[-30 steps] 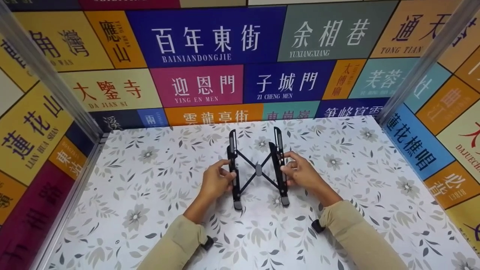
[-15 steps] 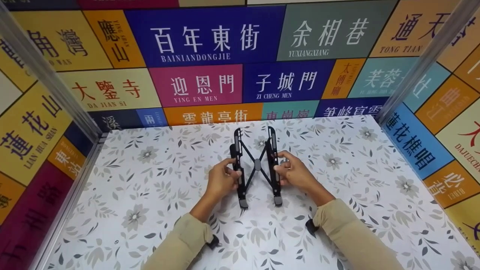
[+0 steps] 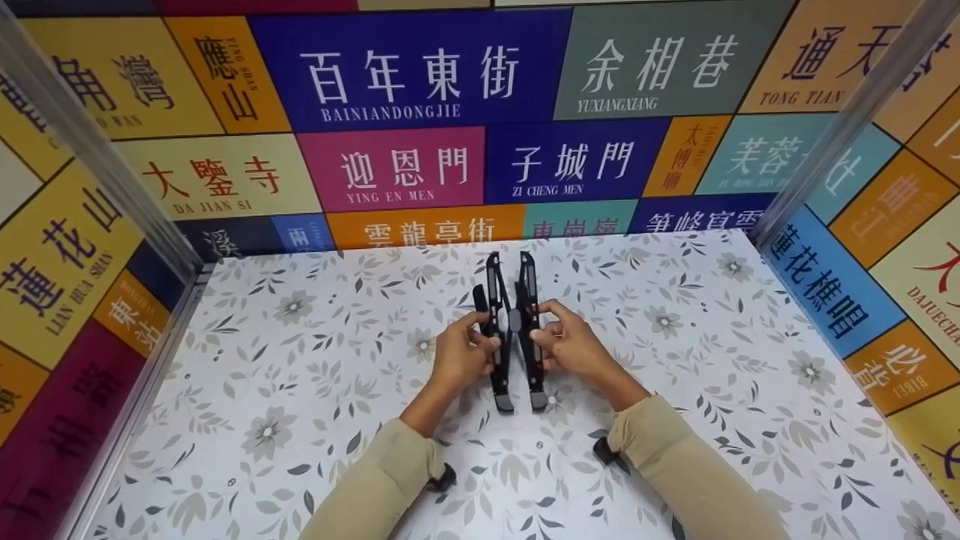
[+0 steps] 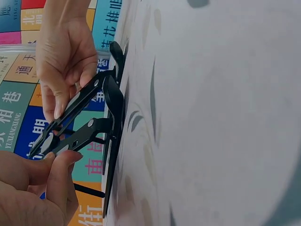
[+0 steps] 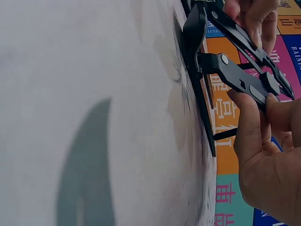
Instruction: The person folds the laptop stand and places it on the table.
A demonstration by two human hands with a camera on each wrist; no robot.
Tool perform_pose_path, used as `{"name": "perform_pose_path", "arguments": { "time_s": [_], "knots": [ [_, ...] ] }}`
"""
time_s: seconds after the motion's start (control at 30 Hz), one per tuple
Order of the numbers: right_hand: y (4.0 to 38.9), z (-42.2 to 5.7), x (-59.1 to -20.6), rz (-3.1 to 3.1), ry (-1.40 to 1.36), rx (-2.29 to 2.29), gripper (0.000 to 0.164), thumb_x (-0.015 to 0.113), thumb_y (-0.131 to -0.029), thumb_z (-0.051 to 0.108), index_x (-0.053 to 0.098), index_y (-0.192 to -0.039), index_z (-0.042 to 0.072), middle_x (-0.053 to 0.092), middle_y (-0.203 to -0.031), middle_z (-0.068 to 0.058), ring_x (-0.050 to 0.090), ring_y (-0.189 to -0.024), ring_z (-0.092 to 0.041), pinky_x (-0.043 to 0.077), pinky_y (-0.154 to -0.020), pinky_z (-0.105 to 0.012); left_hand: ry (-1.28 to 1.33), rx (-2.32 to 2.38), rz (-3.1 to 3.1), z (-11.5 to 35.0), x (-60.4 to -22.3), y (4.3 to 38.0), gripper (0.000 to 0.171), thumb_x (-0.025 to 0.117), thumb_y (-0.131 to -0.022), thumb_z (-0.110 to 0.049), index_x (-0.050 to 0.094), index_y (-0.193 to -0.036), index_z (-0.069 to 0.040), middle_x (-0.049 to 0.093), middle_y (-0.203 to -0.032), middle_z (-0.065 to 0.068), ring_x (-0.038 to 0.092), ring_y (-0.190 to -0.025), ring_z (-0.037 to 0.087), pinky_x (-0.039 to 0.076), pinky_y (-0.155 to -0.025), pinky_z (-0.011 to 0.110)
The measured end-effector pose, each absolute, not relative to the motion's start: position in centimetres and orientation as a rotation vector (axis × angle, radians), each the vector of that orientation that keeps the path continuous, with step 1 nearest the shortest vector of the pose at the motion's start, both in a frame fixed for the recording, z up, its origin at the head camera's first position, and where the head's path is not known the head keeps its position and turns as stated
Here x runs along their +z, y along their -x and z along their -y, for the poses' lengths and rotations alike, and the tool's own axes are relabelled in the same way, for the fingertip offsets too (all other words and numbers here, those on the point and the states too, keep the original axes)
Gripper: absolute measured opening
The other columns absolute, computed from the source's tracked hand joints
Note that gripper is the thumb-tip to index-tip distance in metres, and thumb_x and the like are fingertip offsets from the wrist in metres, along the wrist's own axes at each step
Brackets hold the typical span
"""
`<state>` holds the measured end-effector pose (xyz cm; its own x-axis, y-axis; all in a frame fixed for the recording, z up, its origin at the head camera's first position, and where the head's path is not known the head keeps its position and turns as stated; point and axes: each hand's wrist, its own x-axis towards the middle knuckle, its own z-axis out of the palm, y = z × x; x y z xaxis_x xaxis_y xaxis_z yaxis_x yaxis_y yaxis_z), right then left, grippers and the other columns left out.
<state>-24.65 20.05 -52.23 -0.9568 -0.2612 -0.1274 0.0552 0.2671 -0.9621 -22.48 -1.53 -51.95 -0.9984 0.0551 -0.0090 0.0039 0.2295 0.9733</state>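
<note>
Hands pinching black stand, floral tabletop; wall panel reading "BAINIANDONGJIE"

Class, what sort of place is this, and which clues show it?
Probably a booth-like workspace: colourful panels with Chinese lettering stand on three sides of a flower-patterned table, and metal posts mark the back corners.

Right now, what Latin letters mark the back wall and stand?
"BAINIANDONGJIE": blue panel
"YUXIANGXIANG": grey panel
"YING EN MEN": pink panel
"ZI CHENG MEN": smaller blue panel
"DA JIAN SI": cream panel
"TONG TIAN": peach panel
"YING SHAN": orange panel
Stand: none readable.
Others: too small or obscured.
</note>
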Motion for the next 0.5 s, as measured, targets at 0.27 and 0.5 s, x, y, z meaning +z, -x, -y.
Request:
{"name": "perform_pose_path", "arguments": {
  "time_s": [0.27,0.5],
  "knots": [
    [24.6,-18.3,-52.1,-2.280,0.192,-1.746,0.032,0.062,-0.101,0.008,0.056,-0.129,0.021,0.063,-0.076,-0.007,0.065,-0.062,-0.020,0.057,-0.055,-0.033,-0.093,1.920,-2.439,1.0,-51.8,22.6,0.040,0.071,-0.090,0.002,0.067,-0.129,-0.008,0.069,-0.077,0.009,0.067,-0.057,0.018,0.060,-0.052,0.031],
    [24.7,-17.5,-52.1,-2.268,0.230,-1.745,0.034,0.061,-0.101,0.007,0.055,-0.131,0.019,0.064,-0.075,-0.006,0.067,-0.070,-0.020,0.061,-0.061,-0.037,-0.056,1.923,-2.410,1.0,-51.7,22.5,0.037,0.071,-0.091,0.001,0.068,-0.126,-0.011,0.069,-0.077,0.009,0.072,-0.070,0.034,0.061,-0.054,0.033]
  ]
}}
